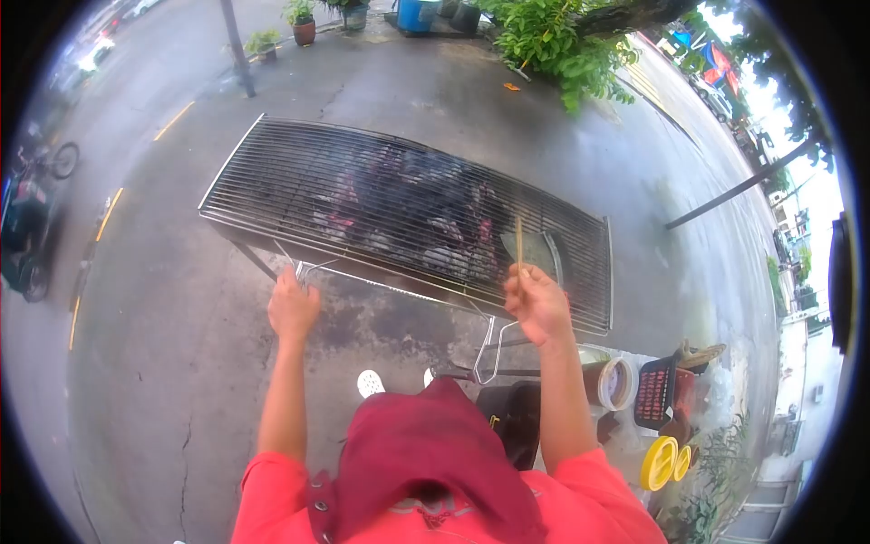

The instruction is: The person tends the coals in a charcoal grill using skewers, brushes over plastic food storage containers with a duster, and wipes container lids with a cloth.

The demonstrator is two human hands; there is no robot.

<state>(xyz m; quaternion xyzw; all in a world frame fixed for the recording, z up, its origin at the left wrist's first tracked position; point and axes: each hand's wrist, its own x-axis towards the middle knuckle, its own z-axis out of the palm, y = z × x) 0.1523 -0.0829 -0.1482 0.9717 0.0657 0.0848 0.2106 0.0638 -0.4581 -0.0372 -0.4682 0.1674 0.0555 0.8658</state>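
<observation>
A long barbecue grill (272,172) stands before me, with dark charcoal and pale ash (399,199) under its wire grate. My left hand (294,306) is closed on a wire handle (300,270) at the grill's near left edge. Over the grill's right part, my right hand (538,301) is closed round a thin wooden stick (519,238) that points away from me. A grey fan-like sheet (546,257) shows just beyond that hand; whether the stick is joined to it, I cannot tell. Another wire handle (489,352) hangs at the near edge, below my right hand.
Right of me are a round container (616,383), a black basket (654,393) and yellow lids (659,463). Potted plants (304,29) and a blue bucket (417,14) stand beyond the grill. A motorcycle (29,213) is at far left, a leaning pole (739,186) at right.
</observation>
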